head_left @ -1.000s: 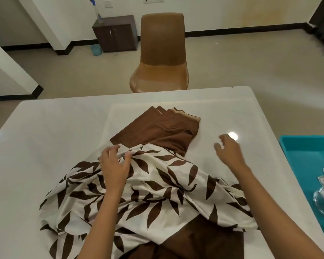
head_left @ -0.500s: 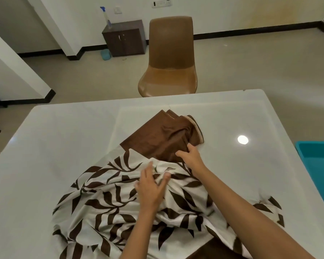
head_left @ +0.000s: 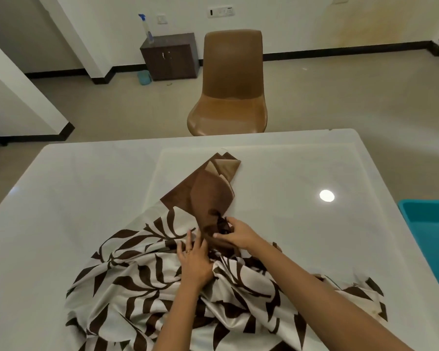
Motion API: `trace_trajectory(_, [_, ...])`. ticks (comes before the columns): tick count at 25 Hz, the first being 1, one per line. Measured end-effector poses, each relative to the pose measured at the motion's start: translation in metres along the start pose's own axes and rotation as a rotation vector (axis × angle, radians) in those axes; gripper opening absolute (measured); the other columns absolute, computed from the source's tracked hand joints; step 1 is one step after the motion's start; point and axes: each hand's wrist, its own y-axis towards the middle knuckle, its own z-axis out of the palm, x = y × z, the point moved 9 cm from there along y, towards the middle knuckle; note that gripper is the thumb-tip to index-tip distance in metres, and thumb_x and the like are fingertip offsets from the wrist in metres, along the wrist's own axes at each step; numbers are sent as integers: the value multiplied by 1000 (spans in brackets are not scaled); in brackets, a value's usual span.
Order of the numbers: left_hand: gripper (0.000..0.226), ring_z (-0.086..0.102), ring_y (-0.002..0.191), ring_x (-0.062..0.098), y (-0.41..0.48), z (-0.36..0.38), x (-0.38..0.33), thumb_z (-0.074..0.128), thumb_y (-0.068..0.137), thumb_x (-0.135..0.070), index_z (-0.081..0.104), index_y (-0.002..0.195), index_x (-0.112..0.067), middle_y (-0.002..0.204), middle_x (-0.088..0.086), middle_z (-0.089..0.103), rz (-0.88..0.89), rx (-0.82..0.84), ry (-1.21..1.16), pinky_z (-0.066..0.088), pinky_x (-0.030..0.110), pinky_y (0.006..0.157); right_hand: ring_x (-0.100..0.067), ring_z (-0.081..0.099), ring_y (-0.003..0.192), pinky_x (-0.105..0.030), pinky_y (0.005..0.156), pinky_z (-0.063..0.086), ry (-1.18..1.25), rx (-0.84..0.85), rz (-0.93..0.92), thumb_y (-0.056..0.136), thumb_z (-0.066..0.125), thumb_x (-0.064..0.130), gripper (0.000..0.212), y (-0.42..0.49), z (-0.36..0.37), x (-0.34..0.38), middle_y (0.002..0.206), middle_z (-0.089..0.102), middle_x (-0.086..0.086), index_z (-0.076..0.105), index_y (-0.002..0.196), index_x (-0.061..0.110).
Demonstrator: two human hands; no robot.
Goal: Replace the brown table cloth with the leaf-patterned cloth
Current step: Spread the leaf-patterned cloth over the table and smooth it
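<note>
The brown table cloth (head_left: 208, 191) lies folded and partly bunched on the white table (head_left: 74, 188), its near end lifted into a gathered fold. My right hand (head_left: 238, 234) grips that gathered brown fold. A white cloth with brown leaves (head_left: 142, 282) is crumpled in a heap at the table's near side, overlapping the brown cloth's near end. My left hand (head_left: 195, 259) lies on the leaf-patterned cloth beside the brown fold with fingers extended, touching the fabric.
A brown chair (head_left: 231, 92) stands at the table's far edge. A turquoise tray (head_left: 431, 229) sits at the right edge. Against the back wall stands a small dark cabinet (head_left: 170, 57) with a spray bottle (head_left: 146, 29) on top.
My right hand came in from the bare table to the brown cloth and gathered its near end upward. My left hand slid right across the leaf cloth toward it.
</note>
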Motion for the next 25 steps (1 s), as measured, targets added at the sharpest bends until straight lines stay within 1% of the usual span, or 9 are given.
trace_trajectory(5, [100, -15, 147, 22, 15, -12, 24, 5, 65, -88, -2, 152, -39, 160, -13, -12, -122, 93, 25, -16, 65, 107, -23, 60, 84, -28, 69, 39, -53, -395, -69, 89, 62, 28, 14, -9, -58, -6, 81, 65, -5, 65, 83, 16])
trace_trajectory(9, [91, -15, 147, 25, 21, -27, 80, 10, 71, -91, -10, 148, -47, 158, -15, -18, -330, 110, -76, -16, 70, 104, -32, 60, 94, -34, 77, 41, 19, -806, -45, 93, 58, 22, 17, -39, -182, -24, 93, 65, -14, 63, 92, 6])
trace_trajectory(12, [91, -13, 147, 25, 24, -35, 100, 16, 72, -91, -11, 147, -48, 158, -14, -19, -321, 154, 13, -16, 70, 103, -26, 61, 87, -26, 66, 43, -90, -797, -132, 87, 67, 25, 17, -50, -228, -16, 86, 64, -4, 62, 93, 10])
trace_trajectory(14, [92, -6, 148, 28, 32, -42, 94, 21, 76, -87, -4, 151, -41, 161, -2, -11, -316, 91, 8, -11, 70, 105, -23, 64, 89, -17, 65, 49, 35, -813, -233, 86, 69, 24, 21, -56, -232, -10, 91, 63, -2, 61, 102, 13])
trace_trajectory(17, [89, 15, 145, 37, 21, -64, 57, 22, 84, -78, 17, 152, -22, 158, 20, 12, -254, -303, -184, 2, 68, 112, -19, 41, 132, -25, 105, 37, 118, -794, -297, 94, 57, 27, 54, -64, -201, -14, 142, 40, -8, 35, 142, 14])
trace_trajectory(19, [86, 12, 146, 37, -2, -48, 22, 16, 85, -78, 21, 152, -24, 159, 17, 13, -149, -370, -209, -3, 64, 114, -20, 9, 147, -36, 119, 14, -208, -689, -318, 97, 42, 40, 65, -67, -149, -29, 159, 12, -6, 17, 152, 17])
trace_trajectory(21, [87, -3, 147, 37, -24, -10, -7, 10, 80, -85, 10, 152, -37, 161, 6, -1, -69, -267, -137, -13, 63, 109, -21, -14, 147, -42, 118, -7, -588, -483, -281, 93, 22, 63, 72, -72, -86, -62, 160, -14, 0, 1, 153, 29])
trace_trajectory(23, [88, -13, 145, 38, -36, 19, -12, 10, 76, -89, -1, 150, -44, 160, 1, -9, -68, -187, -65, -16, 65, 107, -23, -17, 146, -41, 115, -17, -788, -383, -211, 85, 10, 78, 80, -82, -58, -98, 156, -22, 6, -7, 150, 36])
trace_trajectory(25, [88, -19, 144, 38, -33, 30, -5, 9, 73, -91, -8, 148, -47, 160, -1, -14, -89, -161, -26, -17, 66, 107, -20, -7, 148, -38, 116, -16, -833, -401, -187, 80, 15, 84, 88, -81, -78, -110, 158, -11, 7, -3, 151, 36])
